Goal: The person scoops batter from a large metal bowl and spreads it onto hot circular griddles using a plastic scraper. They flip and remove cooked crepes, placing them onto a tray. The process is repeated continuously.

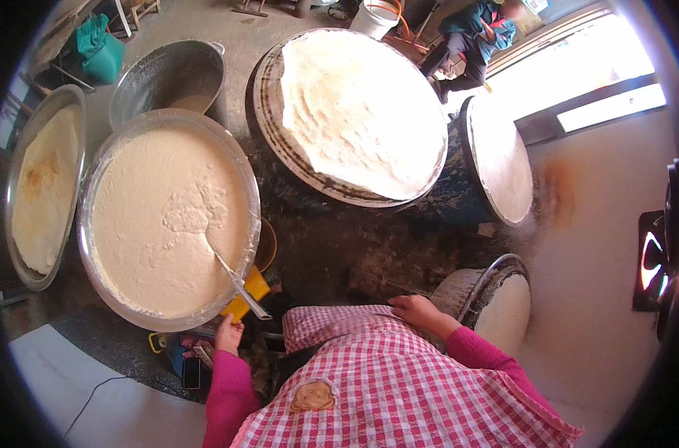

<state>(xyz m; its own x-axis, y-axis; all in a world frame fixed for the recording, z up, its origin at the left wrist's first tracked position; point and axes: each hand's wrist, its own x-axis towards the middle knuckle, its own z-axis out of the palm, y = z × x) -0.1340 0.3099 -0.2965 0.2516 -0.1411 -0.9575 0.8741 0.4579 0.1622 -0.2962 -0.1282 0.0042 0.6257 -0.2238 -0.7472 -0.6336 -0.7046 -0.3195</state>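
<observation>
My left hand (pixel 228 334) is closed on the lower corner of a flat yellow scraper (pixel 248 294), just outside the near rim of a large basin (pixel 87 257). Thick cream-coloured batter (pixel 149 216) fills that basin. A metal ladle (pixel 236 281) leans in it, its head sunk in the batter and its handle crossing over the scraper. My right hand (pixel 416 310) lies on the red-and-white checked apron (pixel 384 358) across my lap, fingers stretched out, with nothing seen in it. Ahead, a broad round griddle (pixel 263 112) bears a large pale sheet of batter or flatbread (pixel 358 112).
Left of the batter stands a basin of flatbreads (pixel 48 187), with a deep dark pot (pixel 168 71) behind. Another round griddle (pixel 496 160) is at right, and a round vessel (pixel 507 313) near my right arm. A person (pixel 474 37) sits beyond. A phone (pixel 192 373) lies below the basin.
</observation>
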